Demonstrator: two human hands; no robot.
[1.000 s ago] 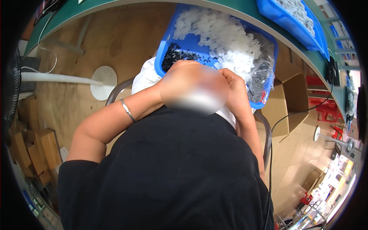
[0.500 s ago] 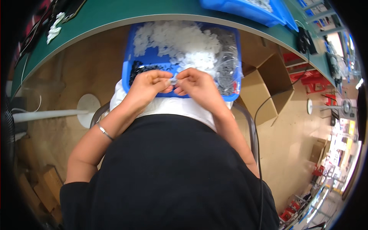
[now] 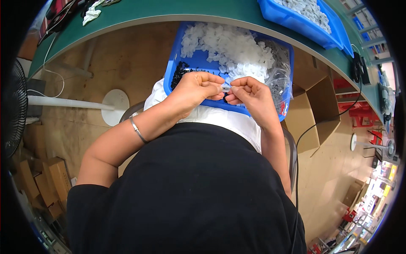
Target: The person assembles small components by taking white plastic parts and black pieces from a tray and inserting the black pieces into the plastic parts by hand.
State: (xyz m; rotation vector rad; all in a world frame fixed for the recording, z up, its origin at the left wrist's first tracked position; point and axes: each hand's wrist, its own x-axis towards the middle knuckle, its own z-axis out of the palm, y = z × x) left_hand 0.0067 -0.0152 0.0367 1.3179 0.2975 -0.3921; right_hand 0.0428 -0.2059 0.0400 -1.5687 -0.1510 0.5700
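Between my two hands is a small whitish plastic piece (image 3: 226,88), with a darker spot in it. My left hand (image 3: 195,91) pinches one end with thumb and fingers. My right hand (image 3: 252,96) pinches the other end, its fingers curled. Both hands are over the near side of a blue tray (image 3: 171,63) that rests on my lap. Inside the tray lie a heap of translucent white plastic pieces (image 3: 228,42), small black pieces (image 3: 179,73) at the left, and grey parts (image 3: 277,92) with clear plastic film at the right.
A green table (image 3: 169,9) curves across the far side, carrying another blue bin (image 3: 292,21) of pale pieces. An open cardboard box (image 3: 302,118) stands right of me. A black cable (image 3: 321,122) hangs there. At left are a fan (image 3: 16,108) and a white round base (image 3: 116,108).
The view has swung, so the tray and hands appear farther right. Both hands still meet at the small piece, which shows more clearly between the fingertips.
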